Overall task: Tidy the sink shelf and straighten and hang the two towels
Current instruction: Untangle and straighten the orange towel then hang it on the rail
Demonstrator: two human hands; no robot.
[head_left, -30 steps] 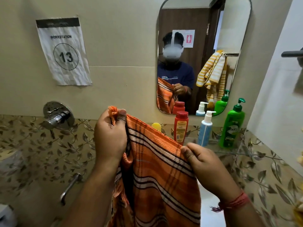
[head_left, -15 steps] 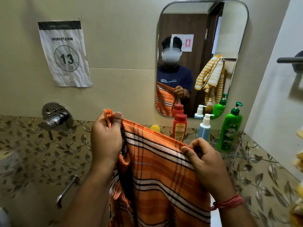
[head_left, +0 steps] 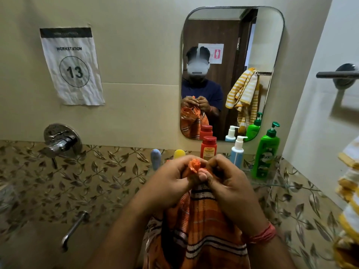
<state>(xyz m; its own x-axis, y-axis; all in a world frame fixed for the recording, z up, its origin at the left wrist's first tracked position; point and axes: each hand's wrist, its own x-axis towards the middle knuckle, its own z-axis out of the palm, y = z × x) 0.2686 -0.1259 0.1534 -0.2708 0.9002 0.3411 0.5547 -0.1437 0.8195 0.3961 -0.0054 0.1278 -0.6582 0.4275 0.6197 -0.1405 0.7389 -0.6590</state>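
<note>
Hands first: left hand [head_left: 171, 178] and right hand [head_left: 227, 183] are pressed together, both pinching the top corners of the orange striped towel [head_left: 196, 226], which hangs folded below the grip, probably doubled up so it'll sit neat on a rail. Just beyond the knuckles, the shelf [head_left: 260, 181] has the red bottle [head_left: 208, 147], white pump bottle [head_left: 237, 152] and green bottle [head_left: 266, 152] standing in a row. Off right of the grip is the towel bar [head_left: 336, 74], and what looks like the yellow striped towel [head_left: 349, 200], cut off at the edge.

The orange towel [head_left: 196, 226] runs off the bottom edge; the yellow striped towel [head_left: 348, 193] is cut off at right, and the bottle labels are unreadable.
</note>
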